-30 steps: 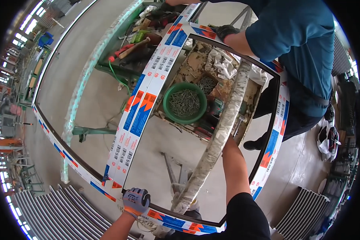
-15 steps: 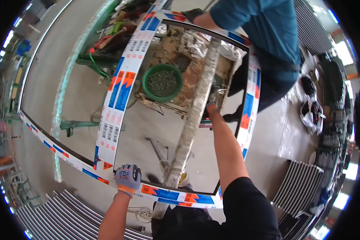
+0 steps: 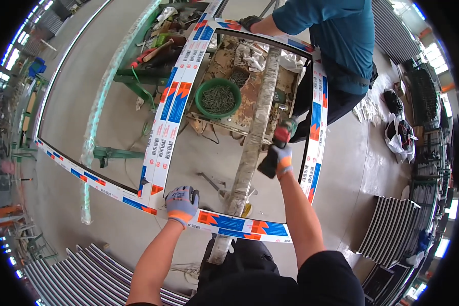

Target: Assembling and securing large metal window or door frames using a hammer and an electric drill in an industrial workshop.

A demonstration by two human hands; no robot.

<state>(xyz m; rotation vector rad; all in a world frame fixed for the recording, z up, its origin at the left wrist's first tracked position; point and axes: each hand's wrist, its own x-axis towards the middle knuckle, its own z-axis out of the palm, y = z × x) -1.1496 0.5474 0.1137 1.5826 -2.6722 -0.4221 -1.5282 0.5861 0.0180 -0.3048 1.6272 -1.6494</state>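
Observation:
My left hand (image 3: 182,205), in a grey and orange glove, grips the near rail of a large window frame (image 3: 224,222) close to where the middle bar joins it. White film with blue and orange print covers the frame. My right hand (image 3: 283,159), also gloved, holds a cordless drill (image 3: 285,133) with a red and green body and dark battery. It is inside the frame's right opening, above the floor, apart from the rails. Below the frame, a green bowl (image 3: 218,98) full of screws sits on a worn work surface (image 3: 229,122).
A film-wrapped support beam (image 3: 255,122) runs under the frame; another wrapped bar (image 3: 99,107) crosses the left side. At the far right a co-worker in a teal shirt (image 3: 336,35) rests a gloved hand (image 3: 250,22) on the far rail. Metal profiles (image 3: 390,229) are stacked at right.
My right hand has come back from the work surface and now has the drill raised in it. My left hand stays on the near rail. The view has shifted slightly.

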